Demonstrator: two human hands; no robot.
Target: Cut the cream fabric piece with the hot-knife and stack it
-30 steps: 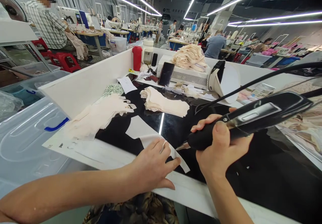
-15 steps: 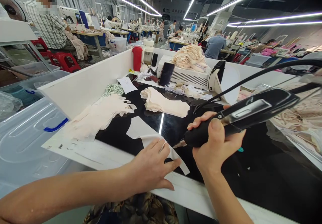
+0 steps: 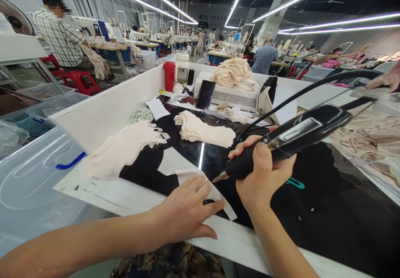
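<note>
The left hand, fingers spread, presses a pale cloth piece on the near tabletop; the right hand clenches a black tool, tip beside it. That piece seems unfinished; whether the left stack and far stack are done, I cannot tell.

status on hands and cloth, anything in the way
Left hand on cloth. Right hand gripping black tool, tip near cloth. Cable arcs clear of cloth.
</note>
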